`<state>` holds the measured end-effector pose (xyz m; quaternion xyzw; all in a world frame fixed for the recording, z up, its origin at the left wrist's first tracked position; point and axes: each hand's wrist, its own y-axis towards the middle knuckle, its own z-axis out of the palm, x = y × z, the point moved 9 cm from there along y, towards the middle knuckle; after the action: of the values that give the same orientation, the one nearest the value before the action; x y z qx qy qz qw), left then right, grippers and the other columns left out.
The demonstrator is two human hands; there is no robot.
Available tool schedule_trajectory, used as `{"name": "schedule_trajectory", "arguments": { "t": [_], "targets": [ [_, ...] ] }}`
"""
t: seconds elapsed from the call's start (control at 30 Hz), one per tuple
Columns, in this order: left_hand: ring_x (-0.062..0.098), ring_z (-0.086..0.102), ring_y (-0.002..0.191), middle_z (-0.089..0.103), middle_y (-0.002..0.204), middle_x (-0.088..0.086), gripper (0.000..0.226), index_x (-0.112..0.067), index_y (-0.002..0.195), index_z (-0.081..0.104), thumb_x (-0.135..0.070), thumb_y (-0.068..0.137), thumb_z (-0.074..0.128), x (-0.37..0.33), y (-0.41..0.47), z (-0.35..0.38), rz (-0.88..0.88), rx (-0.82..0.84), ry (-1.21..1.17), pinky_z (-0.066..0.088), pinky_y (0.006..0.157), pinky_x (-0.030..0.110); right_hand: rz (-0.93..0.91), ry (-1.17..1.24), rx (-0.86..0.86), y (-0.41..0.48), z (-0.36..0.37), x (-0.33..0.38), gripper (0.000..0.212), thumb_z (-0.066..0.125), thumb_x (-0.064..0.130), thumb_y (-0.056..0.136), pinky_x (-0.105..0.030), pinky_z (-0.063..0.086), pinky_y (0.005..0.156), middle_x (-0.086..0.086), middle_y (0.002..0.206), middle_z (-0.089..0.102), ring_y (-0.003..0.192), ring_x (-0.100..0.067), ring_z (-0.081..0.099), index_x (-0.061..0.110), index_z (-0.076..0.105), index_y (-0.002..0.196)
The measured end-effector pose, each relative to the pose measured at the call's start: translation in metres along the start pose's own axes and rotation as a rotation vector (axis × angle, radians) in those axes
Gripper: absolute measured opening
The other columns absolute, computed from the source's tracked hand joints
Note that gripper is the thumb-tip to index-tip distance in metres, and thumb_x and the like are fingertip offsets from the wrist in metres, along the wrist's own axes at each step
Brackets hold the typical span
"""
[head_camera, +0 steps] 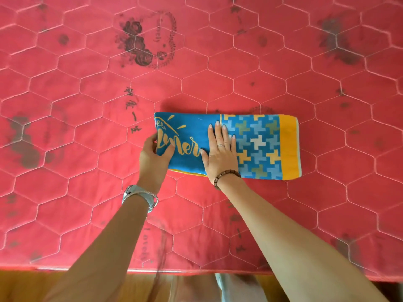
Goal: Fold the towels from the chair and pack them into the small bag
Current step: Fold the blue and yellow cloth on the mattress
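Here's the towel (257, 131), folded into a long narrow strip and lying flat on the red quilted bedspread (87, 105), a little right of the middle of my view and well in from the near edge; its long axis runs left to right, roughly in line with that near edge of the bed; the end with the broad orange band points to my right, and the blue end with the yellow script lettering points to my left; between them sits the block of blue, grey, white and yellow cross shapes; along the near side a thin yellow edge of a lower layer peeks out, and at the right end I can see the stacked layers of the fold; my left hand (156, 155) grips the left end, thumb on top over the lettering, the other fingers curled round the edge and partly hidden beneath it; my right hand (220, 155) lies flat on the middle of the strip, fingers straight and close together, pointing away from me, palm pressing the cloth down; there's a ring (220, 145) on one finger, a brown bead bracelet (226, 176) on that wrist, a silver watch (139, 196) on my left wrist; below the bed's edge, a strip of wooden floor (32, 284).
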<state>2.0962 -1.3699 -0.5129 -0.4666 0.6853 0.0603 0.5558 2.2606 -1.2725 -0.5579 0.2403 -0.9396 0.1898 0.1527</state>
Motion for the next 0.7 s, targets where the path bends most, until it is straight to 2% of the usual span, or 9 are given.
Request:
{"name": "schedule_trajectory", "arguments": {
  "t": [0.13,0.2,0.3,0.37,0.43,0.5,0.53,0.6,0.7],
  "targets": [
    [-0.018,0.058,0.065,0.061,0.091,-0.013,0.049,-0.008,0.13,0.054,0.007,0.085,0.067,-0.029,-0.013,0.013,0.088,0.043,-0.035,0.045,0.064,0.005,0.062,0.422,0.076,0.006,-0.024,0.004,0.051,0.04,0.025,0.103,-0.042,0.002,0.123,-0.006,0.162,0.017,0.152,-0.022,0.004,0.013,0.028,0.152],
    [-0.016,0.057,0.066,0.06,0.091,-0.011,0.055,-0.007,0.132,0.053,0.009,0.082,0.067,-0.046,-0.022,0.024,0.139,0.072,-0.025,0.044,0.063,0.005,0.117,0.711,0.12,0.004,-0.039,0.009,0.044,0.039,0.026,0.105,-0.032,0.016,0.12,-0.006,0.156,0.033,0.148,-0.02,0.022,0.012,0.039,0.147],
    [-0.008,0.058,0.071,0.063,0.095,-0.001,0.064,-0.01,0.137,0.051,0.013,0.079,0.065,-0.066,-0.039,0.052,0.21,0.164,0.002,0.047,0.069,0.009,0.298,1.18,0.222,-0.002,-0.054,0.013,0.037,0.037,0.042,0.103,-0.03,0.044,0.099,-0.003,0.129,0.06,0.116,-0.014,0.059,0.02,0.056,0.125],
    [0.001,0.063,0.094,0.065,0.112,0.001,0.072,-0.01,0.142,0.046,0.016,0.077,0.063,-0.072,-0.052,0.076,0.255,0.25,0.018,0.05,0.085,0.014,0.423,1.385,0.266,-0.004,-0.064,0.01,0.044,0.038,0.048,0.101,-0.032,0.052,0.083,-0.005,0.104,0.066,0.092,-0.016,0.065,0.012,0.06,0.113],
    [0.011,0.06,0.108,0.061,0.12,0.0,0.071,-0.008,0.138,0.048,0.017,0.073,0.062,-0.077,-0.064,0.102,0.359,0.325,0.098,0.048,0.094,0.02,0.409,1.295,0.216,-0.001,-0.077,-0.007,0.044,0.049,0.051,0.096,-0.038,0.051,0.088,-0.01,0.097,0.067,0.092,-0.021,0.065,0.011,0.062,0.105],
    [0.017,0.056,0.094,0.058,0.107,0.004,0.059,-0.003,0.122,0.054,0.016,0.067,0.062,-0.08,-0.077,0.126,0.503,0.366,0.237,0.049,0.084,0.034,0.35,1.158,0.119,0.0,-0.087,-0.028,0.025,0.059,0.039,0.094,-0.034,0.049,0.091,-0.007,0.098,0.067,0.095,-0.02,0.064,0.016,0.063,0.099],
    [0.016,0.05,0.088,0.053,0.101,0.005,0.056,-0.001,0.118,0.055,0.015,0.065,0.062,-0.079,-0.082,0.136,0.532,0.389,0.304,0.047,0.08,0.038,0.339,1.082,0.069,0.001,-0.089,-0.04,0.019,0.06,0.032,0.094,-0.027,0.049,0.085,-0.005,0.095,0.065,0.093,-0.019,0.062,0.014,0.061,0.099],
    [0.013,0.042,0.086,0.046,0.098,0.004,0.069,-0.002,0.132,0.051,0.014,0.065,0.062,-0.07,-0.09,0.155,0.545,0.46,0.398,0.045,0.079,0.034,0.368,0.954,0.005,0.0,-0.094,-0.066,0.013,0.056,0.024,0.097,-0.022,0.043,0.071,0.0,0.088,0.057,0.086,-0.017,0.055,0.011,0.057,0.098],
    [0.023,0.048,0.091,0.046,0.098,0.005,0.087,-0.005,0.148,0.04,0.011,0.066,0.064,-0.06,-0.099,0.169,0.623,0.482,0.532,0.046,0.081,0.036,0.412,0.855,0.031,0.001,-0.089,-0.089,0.033,0.053,0.024,0.099,-0.033,0.042,0.093,-0.005,0.113,0.055,0.108,-0.017,0.052,0.005,0.054,0.126]
  ]
}}
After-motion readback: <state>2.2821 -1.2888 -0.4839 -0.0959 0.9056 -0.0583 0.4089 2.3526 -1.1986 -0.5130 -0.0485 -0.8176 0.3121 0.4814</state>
